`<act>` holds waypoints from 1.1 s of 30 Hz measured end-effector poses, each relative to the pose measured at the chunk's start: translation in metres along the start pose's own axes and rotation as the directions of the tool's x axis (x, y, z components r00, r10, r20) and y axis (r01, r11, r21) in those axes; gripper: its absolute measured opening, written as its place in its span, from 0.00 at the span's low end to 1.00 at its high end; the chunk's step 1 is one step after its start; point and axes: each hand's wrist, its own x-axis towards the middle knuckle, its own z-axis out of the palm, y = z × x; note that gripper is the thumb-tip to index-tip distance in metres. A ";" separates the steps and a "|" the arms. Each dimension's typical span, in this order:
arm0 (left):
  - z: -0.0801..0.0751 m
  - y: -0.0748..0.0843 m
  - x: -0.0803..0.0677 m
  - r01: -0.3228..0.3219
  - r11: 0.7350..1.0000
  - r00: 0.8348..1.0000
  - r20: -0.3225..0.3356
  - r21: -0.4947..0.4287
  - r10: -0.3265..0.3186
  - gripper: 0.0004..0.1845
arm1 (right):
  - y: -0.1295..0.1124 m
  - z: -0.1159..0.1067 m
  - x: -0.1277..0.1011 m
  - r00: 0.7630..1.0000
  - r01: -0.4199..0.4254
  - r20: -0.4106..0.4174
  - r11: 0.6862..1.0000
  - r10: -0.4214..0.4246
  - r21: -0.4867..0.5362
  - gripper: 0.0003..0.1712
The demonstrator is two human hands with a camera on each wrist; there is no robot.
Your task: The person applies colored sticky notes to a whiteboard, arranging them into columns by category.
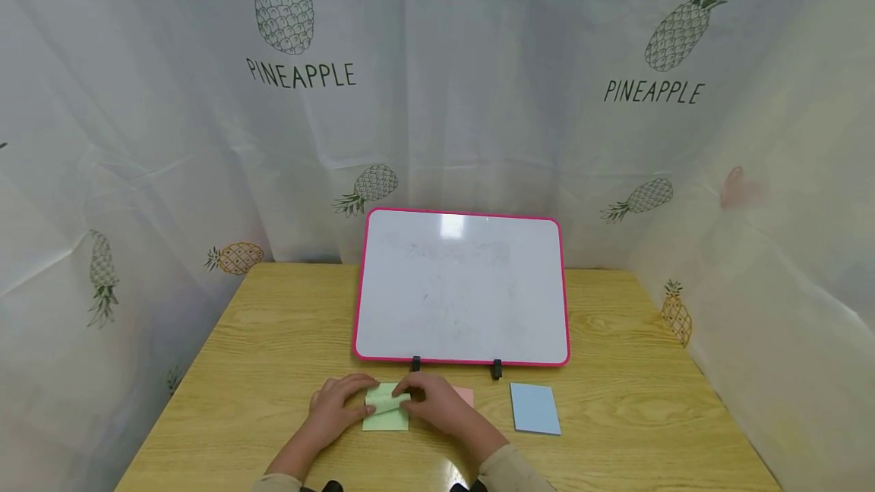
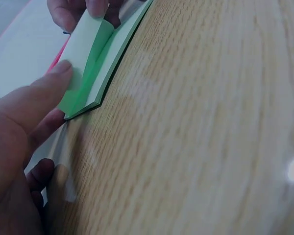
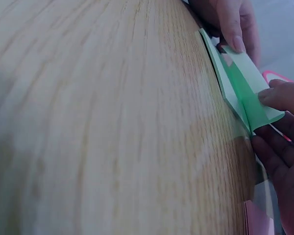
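Observation:
A light green sticky note pad point(image 1: 386, 423) lies on the table in front of the whiteboard. Its top sheet point(image 2: 83, 63) is bent up at the near edge and curls away from the pad beneath. My left hand point(image 1: 333, 408) pinches this sheet at its left side, thumb on the paper. At the right side, my right hand point(image 1: 440, 403) pinches the same sheet, its thumb point(image 3: 274, 96) lying on the lifted paper. A pink sticky note pad point(image 1: 465, 395) is partly hidden behind my right hand.
A whiteboard point(image 1: 461, 291) with a pink frame stands tilted on black feet point(image 1: 497, 370) behind the pads. To the right lies a blue sticky note pad point(image 1: 535, 408). Pineapple-printed curtains point(image 1: 465, 97) surround the wooden table point(image 1: 636, 416) at the back and sides.

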 end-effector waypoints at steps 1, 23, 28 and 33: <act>-0.001 0.000 0.000 -0.002 1.000 1.000 0.003 -0.002 0.002 0.22 | 0.000 0.000 0.000 1.000 -0.005 -0.003 1.000 0.005 0.010 0.09; 0.001 -0.002 -0.004 0.029 0.994 1.000 0.007 -0.103 -0.029 0.25 | 0.005 0.012 0.004 0.978 -0.112 -0.155 0.976 0.142 0.186 0.07; 0.000 -0.002 -0.005 0.037 0.994 0.999 0.014 -0.103 -0.036 0.22 | 0.003 0.012 0.003 0.971 -0.146 -0.158 0.966 0.182 0.213 0.07; 0.001 -0.003 -0.004 0.020 0.996 1.000 0.005 -0.091 -0.019 0.24 | 0.005 0.011 0.004 0.966 -0.146 -0.174 0.959 0.191 0.242 0.08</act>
